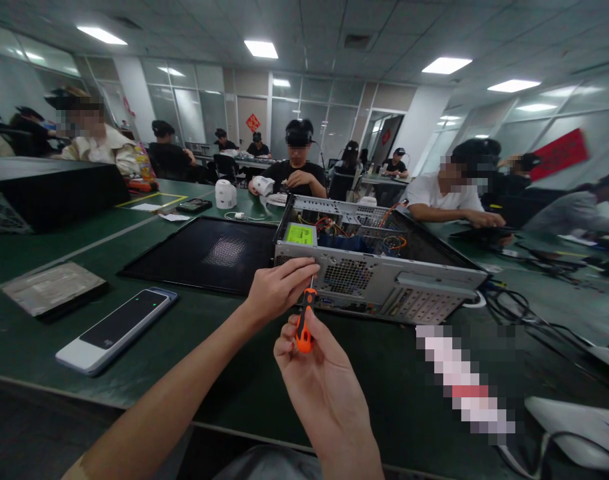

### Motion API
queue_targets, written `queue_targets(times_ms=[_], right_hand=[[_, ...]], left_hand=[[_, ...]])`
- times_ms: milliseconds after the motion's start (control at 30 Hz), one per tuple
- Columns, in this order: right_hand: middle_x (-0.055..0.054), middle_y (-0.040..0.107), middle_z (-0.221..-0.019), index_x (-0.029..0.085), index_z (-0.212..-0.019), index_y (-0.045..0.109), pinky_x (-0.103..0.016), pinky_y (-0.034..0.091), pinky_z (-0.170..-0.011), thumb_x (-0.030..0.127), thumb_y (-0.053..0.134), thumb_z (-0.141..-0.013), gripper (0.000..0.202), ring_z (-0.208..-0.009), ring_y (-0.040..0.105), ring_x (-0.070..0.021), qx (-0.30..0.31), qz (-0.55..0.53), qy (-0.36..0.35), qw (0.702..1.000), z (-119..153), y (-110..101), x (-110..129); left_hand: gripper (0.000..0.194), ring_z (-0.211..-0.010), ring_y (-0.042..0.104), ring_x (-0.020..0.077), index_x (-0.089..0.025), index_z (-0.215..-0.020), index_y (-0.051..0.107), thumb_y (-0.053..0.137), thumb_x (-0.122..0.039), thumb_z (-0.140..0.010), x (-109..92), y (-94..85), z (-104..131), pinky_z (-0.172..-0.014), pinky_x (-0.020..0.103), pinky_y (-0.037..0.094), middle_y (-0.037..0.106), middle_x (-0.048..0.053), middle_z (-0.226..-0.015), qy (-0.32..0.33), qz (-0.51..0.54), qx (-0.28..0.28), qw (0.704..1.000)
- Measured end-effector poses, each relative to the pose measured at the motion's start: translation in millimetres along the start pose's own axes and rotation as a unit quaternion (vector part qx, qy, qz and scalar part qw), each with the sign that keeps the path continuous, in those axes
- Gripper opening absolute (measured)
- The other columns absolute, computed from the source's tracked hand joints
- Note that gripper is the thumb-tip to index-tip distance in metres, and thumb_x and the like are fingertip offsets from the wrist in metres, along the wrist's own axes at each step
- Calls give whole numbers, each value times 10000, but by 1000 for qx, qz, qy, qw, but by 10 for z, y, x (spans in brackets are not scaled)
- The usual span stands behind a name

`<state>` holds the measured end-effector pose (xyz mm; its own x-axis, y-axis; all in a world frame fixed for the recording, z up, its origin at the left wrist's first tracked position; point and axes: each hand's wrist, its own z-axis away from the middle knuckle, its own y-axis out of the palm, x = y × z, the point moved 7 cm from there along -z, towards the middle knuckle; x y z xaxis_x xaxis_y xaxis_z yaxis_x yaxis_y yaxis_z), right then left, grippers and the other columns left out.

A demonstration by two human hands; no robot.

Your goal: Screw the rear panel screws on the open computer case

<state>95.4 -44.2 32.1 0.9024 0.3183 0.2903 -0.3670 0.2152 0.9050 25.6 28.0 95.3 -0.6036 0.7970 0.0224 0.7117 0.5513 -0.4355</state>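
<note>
An orange-and-black screwdriver [306,327] is held in my right hand [324,380], thumb along its handle. Its thin shaft points at the rear panel of an opened desktop computer case [434,277] lying on its side. My left hand [277,293] reaches to the same panel, fingers drawn together around the shaft's tip; what they pinch, if anything, is hidden. Inside the case show a power supply with a yellow-green label [301,234] and coloured cables. Left of the case lies a black side panel [199,253] with a perforated patch.
At left, a hard drive [54,288] and a white-and-black handheld device [117,330] lie on the green table [224,387]. A black computer case [49,193] stands behind them. Cables [529,313] and a white object [574,427] are at right. Several people work around.
</note>
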Motion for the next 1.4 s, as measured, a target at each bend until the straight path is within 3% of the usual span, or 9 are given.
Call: queue_targets(times_ms=[200, 300, 400, 500, 600, 667, 1033, 1233, 1400], right_hand=[[6, 645, -816, 187, -858, 656, -172, 524, -616, 173, 774, -772, 147, -714, 614, -78, -3, -4, -1, 1000, -28, -28, -30], [1, 650, -826, 189, -856, 663, -185, 534, -628, 181, 772, -776, 136, -727, 618, -86, -3, -10, 0, 1000, -8, -37, -18], [-2, 659, -835, 192, -865, 673, -191, 541, -629, 188, 790, -763, 156, -734, 623, -91, -10, -10, 0, 1000, 3, -46, 5], [-3, 668, -841, 188, -860, 682, -190, 544, -638, 202, 823, -738, 187, -742, 626, -91, -2, -7, 1, 1000, -8, -60, 22], [-5, 678, -876, 175, -887, 692, -194, 548, -683, 232, 860, -715, 247, -778, 632, -88, 28, -5, 1, 1000, -26, -74, 28], [-11, 683, -888, 160, -908, 700, -195, 546, -702, 235, 880, -694, 290, -787, 633, -87, 39, -11, 3, 999, -33, -91, 20], [-17, 684, -799, 140, -802, 704, -184, 521, -560, 186, 970, -438, 453, -668, 616, -97, -55, -20, -5, 998, 15, -55, 14], [-17, 695, -843, 160, -846, 703, -181, 531, -556, 228, 951, -515, 419, -674, 635, -93, -50, 0, -7, 999, 24, -91, 24], [-25, 712, -846, 163, -861, 716, -182, 560, -567, 202, 938, -546, 388, -676, 658, -99, -48, -6, 4, 999, 16, -107, 22]], left_hand=[[251, -742, 653, 163, -153, -884, 704, 469, -84, -827, 318, -372, -412, -695, 280, 540, 711, 64, -915, -30, -3, -76, 997], [240, -833, 633, 213, -167, -787, 698, 472, -109, -840, 676, -297, -842, -817, 359, 505, 705, 60, -834, -90, -68, -32, 993], [202, -948, 631, 271, -163, -914, 731, 534, -190, -878, 1007, 89, -1178, -905, 455, 463, 726, 103, -973, -133, -110, 92, 981], [387, -1009, 634, 366, -131, -1087, 717, 603, -445, -893, 1271, 573, -1185, -911, 580, 443, 707, 185, -1104, -228, -158, 296, 914], [687, -1163, 571, 419, -128, -1246, 657, 502, -686, -875, 1265, 852, -1001, -986, 606, 388, 630, 220, -1289, -260, -144, 459, 837], [804, -1244, 510, 431, -126, -1311, 619, 425, -761, -856, 1214, 888, -917, -1035, 601, 340, 574, 223, -1369, -260, -146, 501, 812], [847, -1199, 539, 435, -76, -1299, 629, 340, -742, -862, 1159, 869, -916, -1108, 623, 160, 634, 233, -1279, -237, -172, 487, 823], [804, -1320, 435, 406, -78, -1382, 548, 363, -674, -875, 1041, 840, -901, -1145, 585, 69, 538, 219, -1414, -254, -174, 511, 802], [817, -1323, 436, 392, -58, -1375, 541, 413, -665, -843, 1001, 836, -896, -1141, 566, 135, 538, 226, -1412, -254, -174, 501, 809]])
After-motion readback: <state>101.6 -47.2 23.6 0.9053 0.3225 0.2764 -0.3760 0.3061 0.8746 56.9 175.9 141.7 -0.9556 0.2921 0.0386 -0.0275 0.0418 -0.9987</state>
